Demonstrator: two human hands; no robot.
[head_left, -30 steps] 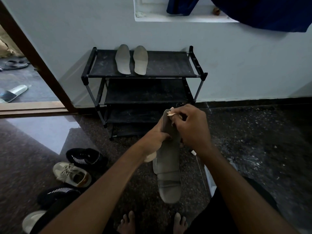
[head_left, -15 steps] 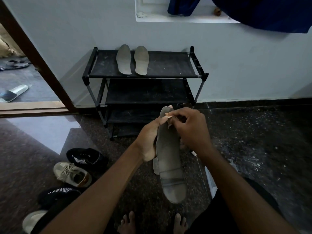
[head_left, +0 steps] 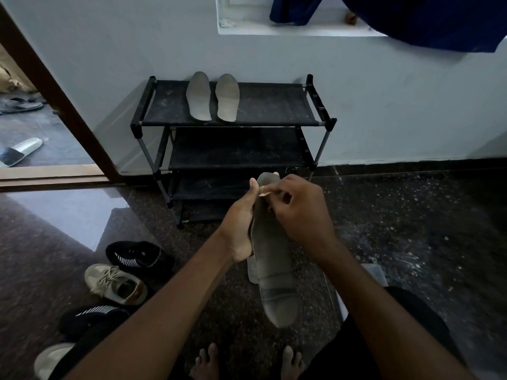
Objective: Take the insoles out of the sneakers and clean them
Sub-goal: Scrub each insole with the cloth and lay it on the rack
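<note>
A grey insole [head_left: 275,270] hangs upright in front of me, and my left hand [head_left: 241,223] grips its left edge. At the insole's top end, my right hand [head_left: 297,209] pinches a small pale scrap [head_left: 264,191]. The edge of a second insole [head_left: 251,270] shows behind the first. Two more grey insoles [head_left: 212,97] lie side by side on the top shelf of the black shoe rack [head_left: 274,105]. A black sneaker [head_left: 137,257] and a beige sneaker [head_left: 115,283] lie on the floor at lower left, beside another black sneaker [head_left: 90,315] and a beige one [head_left: 52,357].
The shoe rack stands against the pale wall. An open doorway at left shows sandals [head_left: 19,152] outside. A translucent container [head_left: 374,272] sits by my right arm. Blue cloth [head_left: 425,20] hangs above the ledge. My bare feet [head_left: 247,363] are at the bottom edge.
My left hand has slid up the insole's left edge and turned it more face-on to me. My right hand stays pinching at the top end.
</note>
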